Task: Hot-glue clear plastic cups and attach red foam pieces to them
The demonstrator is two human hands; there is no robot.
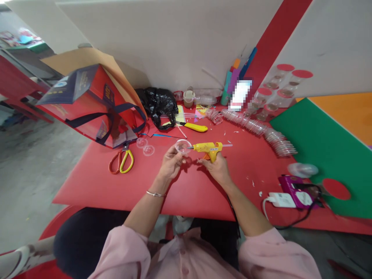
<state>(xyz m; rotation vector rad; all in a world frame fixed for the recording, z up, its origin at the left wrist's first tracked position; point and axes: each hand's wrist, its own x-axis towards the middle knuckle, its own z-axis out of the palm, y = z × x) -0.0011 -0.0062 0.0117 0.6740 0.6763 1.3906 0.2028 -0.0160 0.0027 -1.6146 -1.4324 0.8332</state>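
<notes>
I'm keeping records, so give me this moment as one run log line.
left hand: holds clear plastic piece; right hand: holds yellow glue gun; nozzle: toward piece; scissors: on red table

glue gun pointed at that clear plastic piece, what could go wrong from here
If the nozzle is hot, a slip might burn the left hand holding the clear plastic piece. The thin-looking plastic could soften. The dark cord by the right forearm might snag.

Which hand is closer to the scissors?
Left. The left hand is to the right of the scissors, holding a clear plastic piece; the right hand is farther right, gripping the glue gun.
</notes>
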